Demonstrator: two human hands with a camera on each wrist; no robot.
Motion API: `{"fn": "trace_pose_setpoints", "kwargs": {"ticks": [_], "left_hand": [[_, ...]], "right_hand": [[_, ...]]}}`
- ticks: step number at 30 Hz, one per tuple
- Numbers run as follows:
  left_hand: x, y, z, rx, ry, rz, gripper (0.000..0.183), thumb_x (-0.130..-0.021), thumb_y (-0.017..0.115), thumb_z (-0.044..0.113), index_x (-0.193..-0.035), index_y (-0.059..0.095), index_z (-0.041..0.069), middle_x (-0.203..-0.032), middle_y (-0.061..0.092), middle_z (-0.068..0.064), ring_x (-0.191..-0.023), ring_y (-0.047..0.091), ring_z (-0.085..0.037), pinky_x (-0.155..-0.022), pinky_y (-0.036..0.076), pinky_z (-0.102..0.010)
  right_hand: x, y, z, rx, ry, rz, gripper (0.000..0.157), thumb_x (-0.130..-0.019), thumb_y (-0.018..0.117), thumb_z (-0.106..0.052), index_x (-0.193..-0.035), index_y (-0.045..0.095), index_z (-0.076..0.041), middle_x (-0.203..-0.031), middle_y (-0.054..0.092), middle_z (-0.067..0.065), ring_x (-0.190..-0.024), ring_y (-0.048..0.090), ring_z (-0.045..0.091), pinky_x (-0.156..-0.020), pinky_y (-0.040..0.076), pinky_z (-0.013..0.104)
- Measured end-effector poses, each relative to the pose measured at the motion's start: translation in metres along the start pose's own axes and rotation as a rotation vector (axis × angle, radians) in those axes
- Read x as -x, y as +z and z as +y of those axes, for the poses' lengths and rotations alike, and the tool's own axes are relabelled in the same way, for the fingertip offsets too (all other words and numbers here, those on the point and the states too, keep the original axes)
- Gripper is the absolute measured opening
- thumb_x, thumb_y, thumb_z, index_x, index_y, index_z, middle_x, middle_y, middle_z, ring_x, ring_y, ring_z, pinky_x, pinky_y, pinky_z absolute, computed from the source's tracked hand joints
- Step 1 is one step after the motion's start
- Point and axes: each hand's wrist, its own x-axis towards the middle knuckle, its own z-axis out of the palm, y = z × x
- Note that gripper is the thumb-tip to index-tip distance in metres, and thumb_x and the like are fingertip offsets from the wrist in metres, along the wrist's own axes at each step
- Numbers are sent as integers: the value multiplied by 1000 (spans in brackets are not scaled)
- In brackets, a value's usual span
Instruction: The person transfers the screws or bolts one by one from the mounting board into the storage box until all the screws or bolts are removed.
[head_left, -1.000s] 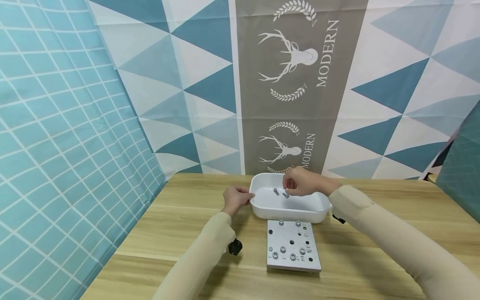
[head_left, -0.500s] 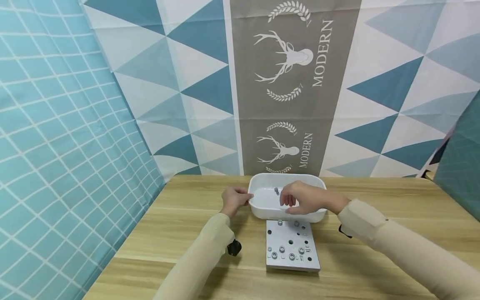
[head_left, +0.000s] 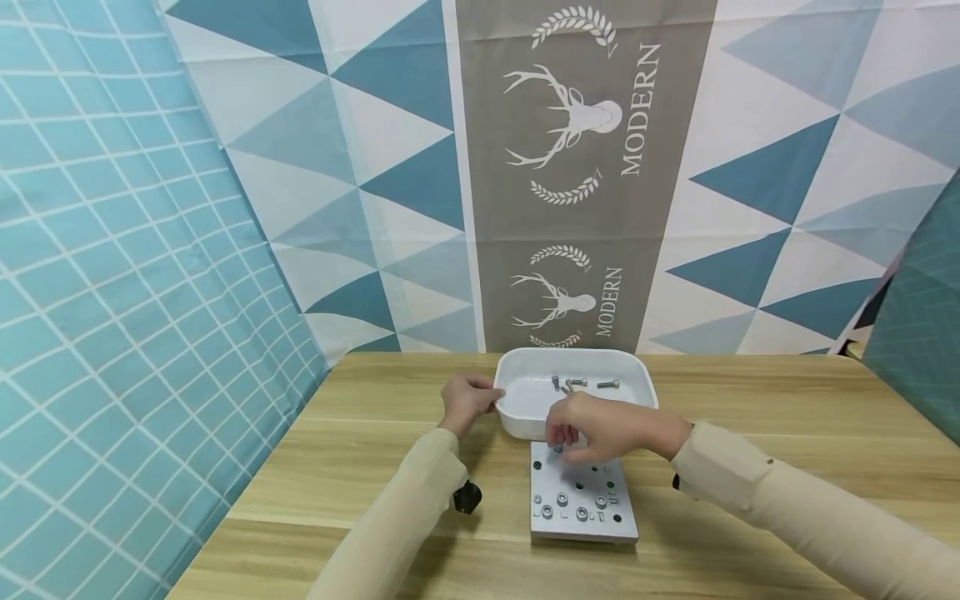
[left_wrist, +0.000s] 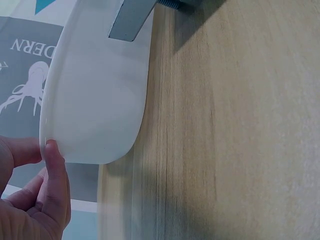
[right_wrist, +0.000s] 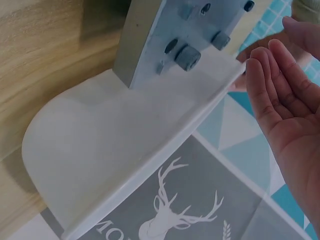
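Note:
My left hand (head_left: 465,402) pinches the left end of a white plastic tray (head_left: 521,427), thumb and fingers on its rim in the left wrist view. My right hand (head_left: 596,429) hangs over the far end of a metal plate (head_left: 551,483), close to a socket-head bolt (head_left: 558,448) at its far left corner. In the right wrist view its fingers (right_wrist: 287,82) are loosely bent, thumb apart, with nothing between them. More bolts (head_left: 582,514) stand in the plate's near half, among dark holes. The hand hides part of the plate's far edge.
Several loose bolts (head_left: 608,384) lie inside the tray, which stands right behind the plate. Both are on a wooden table (head_left: 375,433). A patterned cloth (head_left: 420,167) hangs behind the table, and a blue checked one (head_left: 112,292) hangs at the left.
My right hand has come out from over the tray toward me, to above the plate's far end. More loose bolts show in the tray. The left hand keeps its pinch on the rim.

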Motion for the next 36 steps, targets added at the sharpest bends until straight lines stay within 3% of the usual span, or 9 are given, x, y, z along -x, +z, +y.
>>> {"fn": "trace_pose_setpoints", "kwargs": {"ticks": [9,18,24,36], "left_hand": [[-1,0,-2,8,3,0,14,-76,77,2,-85,71,-7,-80,69,-15,-54,60,-7,-60,62,-25],[-1,-1,-1,26,9,-8,15,-75,77,1,-86,71,-8,-80,69,-17,-55,62,-9,-60,63,-26],[-1,-1,-1,27,21,-6,16,-74,77,1,-85,71,-9,-77,70,-15,-51,60,-7,-59,62,-26],[-1,-1,-2,23,20,-9,15,-75,77,1,-85,71,-9,-82,70,-20,-51,60,-8,-59,62,-26]], "right_hand": [[-10,7,-5,16,-27,-74,12,-81,73,-12,-91,67,-8,-81,66,0,-72,57,3,-66,52,12],[-24,10,-9,75,-3,-158,16,-79,74,-10,-94,69,-10,-82,66,-4,-71,55,-1,-66,49,6],[-32,13,-9,88,-1,-174,14,-80,72,-9,-93,69,-12,-81,65,-5,-70,52,-4,-66,48,6],[-37,20,-8,49,80,-189,14,-82,71,-3,-94,71,-11,-84,68,-5,-70,53,-4,-66,50,7]]}}
